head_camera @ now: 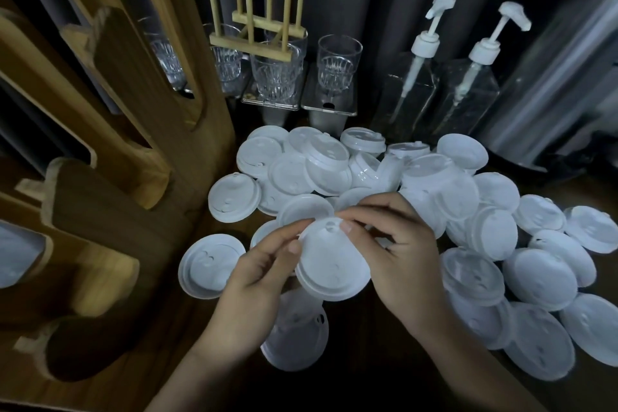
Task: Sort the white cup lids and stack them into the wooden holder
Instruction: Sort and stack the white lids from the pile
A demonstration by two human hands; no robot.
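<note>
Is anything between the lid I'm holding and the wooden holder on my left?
Nothing visible blocks it. Left hand and right hand pinch the held lid; only a loose lid lies flat on the table toward the wooden holder.

Bare forearms [214, 354], left hand [262, 269], right hand [406, 249] (short fingernails [346, 227])

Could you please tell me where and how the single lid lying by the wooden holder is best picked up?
Probably pinch the lid by its thin outer rim, coming from above at its left edge. It lies flat, apart from the pile, with that edge free, while its right edge is hidden behind the left hand holding another lid.
</note>
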